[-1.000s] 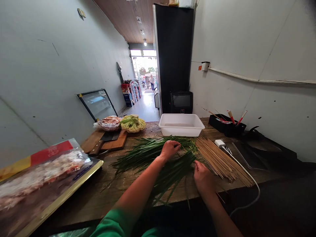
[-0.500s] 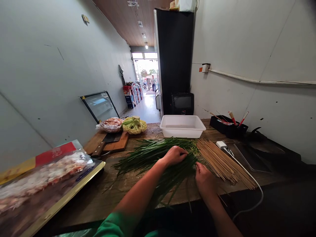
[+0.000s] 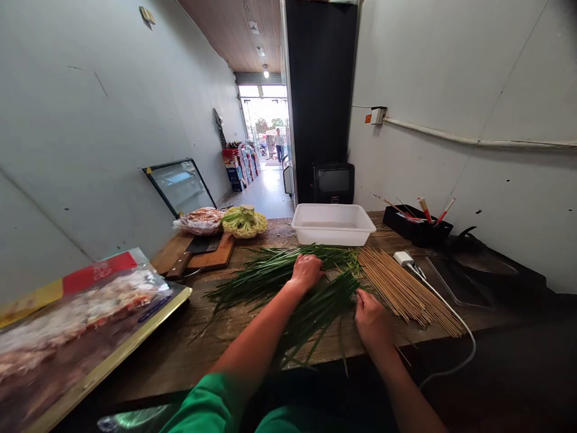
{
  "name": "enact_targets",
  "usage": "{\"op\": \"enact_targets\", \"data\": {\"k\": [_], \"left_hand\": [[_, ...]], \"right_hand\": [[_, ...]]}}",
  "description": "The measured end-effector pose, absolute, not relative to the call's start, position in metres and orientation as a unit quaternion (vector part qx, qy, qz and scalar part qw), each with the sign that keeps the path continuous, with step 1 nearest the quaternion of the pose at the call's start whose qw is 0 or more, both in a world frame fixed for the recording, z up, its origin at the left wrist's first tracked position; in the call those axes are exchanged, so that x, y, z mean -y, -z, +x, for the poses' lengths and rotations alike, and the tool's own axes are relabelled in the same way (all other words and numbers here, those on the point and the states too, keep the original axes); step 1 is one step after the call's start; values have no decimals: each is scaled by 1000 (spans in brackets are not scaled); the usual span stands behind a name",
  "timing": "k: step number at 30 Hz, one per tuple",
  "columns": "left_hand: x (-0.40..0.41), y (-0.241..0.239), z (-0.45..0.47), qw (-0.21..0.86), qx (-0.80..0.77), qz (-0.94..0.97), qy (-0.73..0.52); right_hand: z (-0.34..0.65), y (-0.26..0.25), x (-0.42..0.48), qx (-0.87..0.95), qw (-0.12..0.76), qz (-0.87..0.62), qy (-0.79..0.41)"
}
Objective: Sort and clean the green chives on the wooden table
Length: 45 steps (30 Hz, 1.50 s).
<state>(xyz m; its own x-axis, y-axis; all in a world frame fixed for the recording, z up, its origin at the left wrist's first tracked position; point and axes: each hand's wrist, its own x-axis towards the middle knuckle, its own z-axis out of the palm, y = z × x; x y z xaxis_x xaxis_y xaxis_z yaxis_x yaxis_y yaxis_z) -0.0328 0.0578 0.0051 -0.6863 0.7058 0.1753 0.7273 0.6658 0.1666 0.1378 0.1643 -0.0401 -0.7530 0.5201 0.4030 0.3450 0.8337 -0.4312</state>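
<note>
from where i stand, the step looks like sorting leaves. the left hand (image 3: pixel 308 272) rests curled on the far green bunch (image 3: pixel 252 278); its grip is hidden. the right hand's (image 3: pixel 373 320) fingertips sit close together by the near green bunch's (image 3: pixel 321 305) end, beside the skewers (image 3: pixel 408 291); i can't tell whether they pinch a stalk. lifting one out would call for a fine pinch.

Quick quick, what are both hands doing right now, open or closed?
Left hand: curled over the far green leaves; can't tell if it grips any.
Right hand: closed, pinching at the ends of the near green leaves.
</note>
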Motion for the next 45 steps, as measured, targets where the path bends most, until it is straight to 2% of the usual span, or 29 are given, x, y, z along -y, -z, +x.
{"op": "enact_targets", "data": {"k": [11,15,19,22,34,45], "left_hand": [[-66,1,-31,72,911,-386,129],[-65,-3,-32,75,908,-359,203],[-63,-6,-40,19,891,-345,294],[-62,-6,-43,-20,877,-354,324],[-64,-2,-45,-39,841,-295,452],[-63,-5,-41,-82,848,-297,432]], "right_hand": [[137,39,-163,917,262,-243,-174],[137,38,-163,918,263,-237,-177],[138,38,-163,917,266,-239,-175],[137,38,-163,918,268,-237,-173],[138,38,-164,919,267,-237,-169],[139,36,-162,920,260,-238,-170]]}}
